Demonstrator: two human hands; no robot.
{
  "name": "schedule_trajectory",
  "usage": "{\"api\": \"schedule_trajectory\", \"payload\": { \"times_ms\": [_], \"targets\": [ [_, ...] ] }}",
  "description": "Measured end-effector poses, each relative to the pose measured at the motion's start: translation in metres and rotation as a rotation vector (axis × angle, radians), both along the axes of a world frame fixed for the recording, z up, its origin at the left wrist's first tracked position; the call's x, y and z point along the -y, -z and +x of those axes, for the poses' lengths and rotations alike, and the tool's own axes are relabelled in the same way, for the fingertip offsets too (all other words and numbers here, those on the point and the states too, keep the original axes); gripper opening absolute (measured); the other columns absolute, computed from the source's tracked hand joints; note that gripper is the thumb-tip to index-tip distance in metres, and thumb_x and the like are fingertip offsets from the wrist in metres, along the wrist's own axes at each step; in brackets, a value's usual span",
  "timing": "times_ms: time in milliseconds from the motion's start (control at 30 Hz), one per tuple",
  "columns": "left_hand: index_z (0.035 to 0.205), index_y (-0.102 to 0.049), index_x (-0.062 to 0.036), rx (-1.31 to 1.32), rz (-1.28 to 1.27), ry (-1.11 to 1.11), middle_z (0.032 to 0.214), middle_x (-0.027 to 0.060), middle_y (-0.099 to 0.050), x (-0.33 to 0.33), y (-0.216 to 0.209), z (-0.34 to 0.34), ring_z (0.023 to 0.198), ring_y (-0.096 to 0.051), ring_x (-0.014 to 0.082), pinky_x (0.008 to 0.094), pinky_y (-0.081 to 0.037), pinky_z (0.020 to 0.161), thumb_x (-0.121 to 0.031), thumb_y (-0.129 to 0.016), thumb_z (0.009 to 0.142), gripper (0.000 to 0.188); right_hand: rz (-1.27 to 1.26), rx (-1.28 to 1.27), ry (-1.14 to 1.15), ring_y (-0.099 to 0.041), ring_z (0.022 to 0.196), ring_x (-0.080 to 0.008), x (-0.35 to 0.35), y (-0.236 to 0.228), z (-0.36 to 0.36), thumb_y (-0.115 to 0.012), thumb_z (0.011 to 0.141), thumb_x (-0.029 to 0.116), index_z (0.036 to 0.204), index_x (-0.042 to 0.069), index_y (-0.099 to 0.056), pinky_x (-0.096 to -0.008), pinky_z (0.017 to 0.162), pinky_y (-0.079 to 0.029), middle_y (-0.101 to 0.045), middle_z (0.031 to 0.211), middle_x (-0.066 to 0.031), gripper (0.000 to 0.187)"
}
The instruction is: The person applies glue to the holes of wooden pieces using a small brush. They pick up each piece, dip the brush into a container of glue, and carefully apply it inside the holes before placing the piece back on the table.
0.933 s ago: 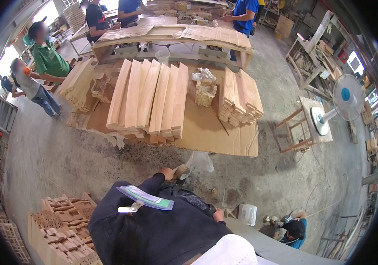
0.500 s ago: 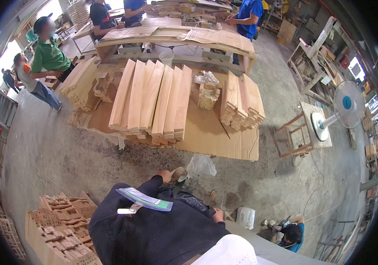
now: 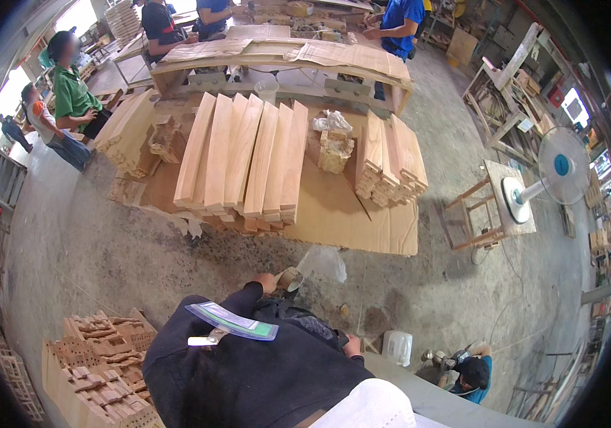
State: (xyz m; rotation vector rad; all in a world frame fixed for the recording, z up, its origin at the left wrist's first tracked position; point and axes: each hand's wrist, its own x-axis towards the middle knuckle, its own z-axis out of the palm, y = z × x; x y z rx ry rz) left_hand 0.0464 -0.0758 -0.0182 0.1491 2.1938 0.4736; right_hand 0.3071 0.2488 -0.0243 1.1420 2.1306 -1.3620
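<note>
- Co-worker in a green shirt (image 3: 75, 96), upper left of the frame: one hand now rests at the waist, where an arm was stretched toward the boards a second ago.
- Crate of small wooden blocks (image 3: 102, 374), lower left, beside the person's dark clothing.
- Long pale boards (image 3: 237, 157), upper middle, piled side by side on a cardboard-covered surface, well apart from both hands.
- Left hand (image 3: 267, 283), centre: fingers look curled in on the left side of a round, cup-like container (image 3: 290, 279), with little gap left between them.
- Plastic bag (image 3: 327, 264), just right of the container; its outline has drawn narrower within the last half second. Whether it is joined to the container cannot be told. The left hand's hold looks unchanged, so the container stays in front of the body.
- Right hand (image 3: 352, 346), lower middle, close to the dark patterned bag (image 3: 305, 324); how far its fingers are open, and whether they grip anything, cannot be told.
- White jug (image 3: 397, 348), right of that hand, near a crouching co-worker (image 3: 475, 374).
</note>
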Motion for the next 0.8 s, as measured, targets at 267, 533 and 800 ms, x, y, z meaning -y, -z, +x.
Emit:
{"api": "schedule_trajectory", "payload": {
  "times_ms": [267,533,800],
  "targets": [
    [0.096,-0.069,0.0016,0.013,0.045,-0.004,0.094,0.0237,-0.067,-0.006,-0.004,-0.001,0.089,-0.065,0.0386,0.0469,-0.050,0.078,-0.023,-0.059,0.083,0.029,-0.106,0.035,0.162,-0.063,0.065,-0.0183,-0.005,0.006,-0.001,-0.055,0.087,0.018,0.095,-0.004,-0.069,-0.0320,0.053,-0.050,-0.067,0.079,-0.0097,0.028],
    [0.072,-0.070,-0.0064,-0.171,0.037,0.026,0.064,0.0099,-0.067,0.001,0.023,0.005,0.059,-0.065,0.0262,0.0395,-0.049,0.056,-0.032,-0.061,0.077,0.028,-0.095,0.082,0.151,-0.065,0.067,-0.0190,-0.005,0.002,-0.003,-0.054,0.087,0.018,0.093,-0.004,-0.069,-0.0316,0.053,-0.051,-0.067,0.081,-0.0109,0.027],
    [0.100,-0.069,0.0009,0.017,-0.021,0.012,0.099,0.0225,-0.067,-0.009,-0.016,0.001,0.090,-0.065,0.0376,0.0462,-0.051,0.077,-0.022,-0.059,0.082,0.031,-0.133,0.036,0.178,-0.067,0.072,-0.0196,-0.004,0.012,0.003,-0.053,0.088,0.018,0.095,-0.004,-0.068,-0.0324,0.055,-0.052,-0.068,0.085,-0.0118,0.027]
  ]
}}
